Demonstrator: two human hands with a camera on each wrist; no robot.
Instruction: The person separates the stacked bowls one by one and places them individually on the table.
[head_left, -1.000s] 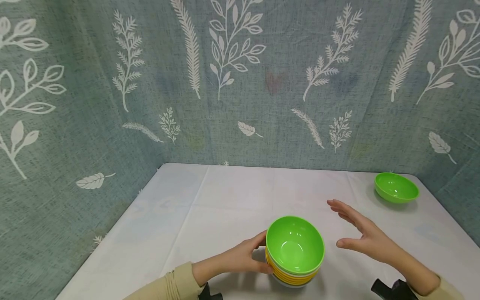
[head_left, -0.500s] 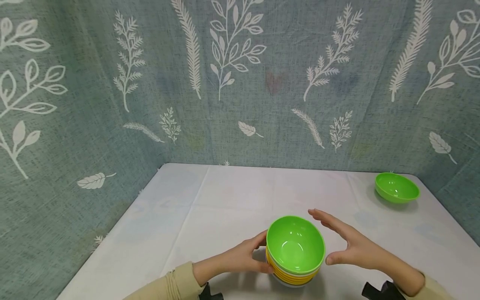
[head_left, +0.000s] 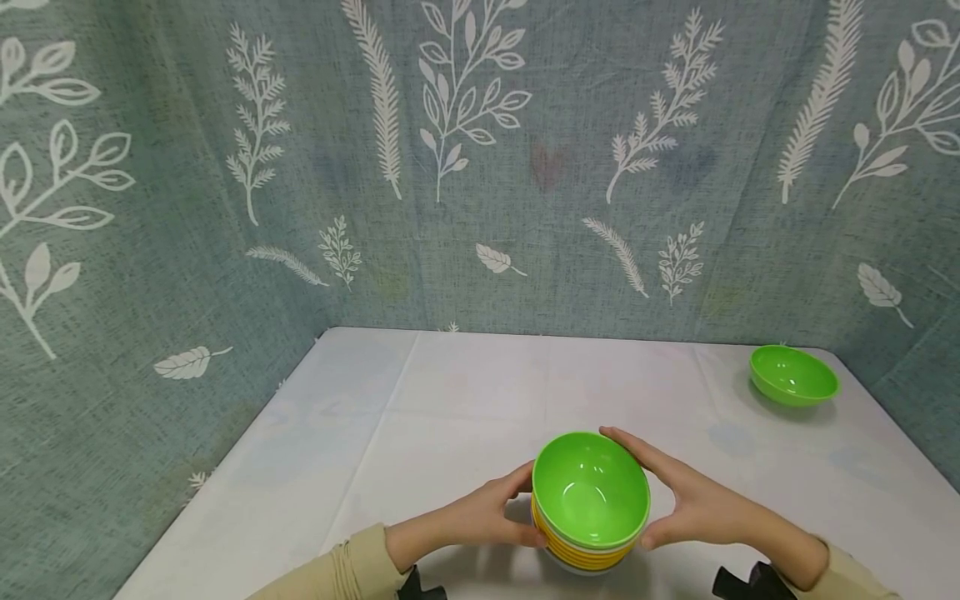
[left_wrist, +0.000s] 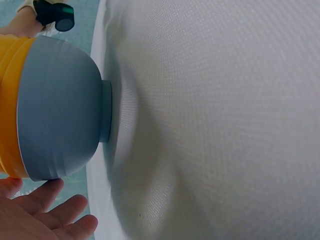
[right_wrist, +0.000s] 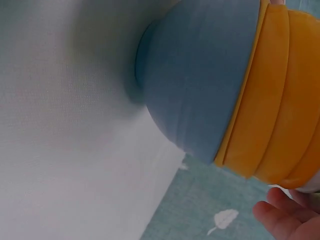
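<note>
A stack of nested bowls stands on the table near its front middle. On top is a green bowl (head_left: 591, 492); beneath it come a pale rim, several yellow bowls (head_left: 592, 557) and a grey-blue bowl (left_wrist: 60, 107) at the bottom. My left hand (head_left: 495, 510) holds the stack from the left, thumb in front and fingers farther back. On the other side, my right hand (head_left: 697, 504) has its thumb and fingers spread around the stack, fingertips by the green rim. In the right wrist view its fingers (right_wrist: 280, 217) look barely apart from the bowls.
Another green bowl (head_left: 793, 377) sits alone at the table's far right corner. A white cloth (head_left: 450, 400) covers the table. Grey-green curtains with white leaf prints (head_left: 480, 167) rise behind it and along both sides.
My right hand has moved left from beside the stack until its fingers reach the green bowl's right edge. My left hand and the bowls have stayed in place.
</note>
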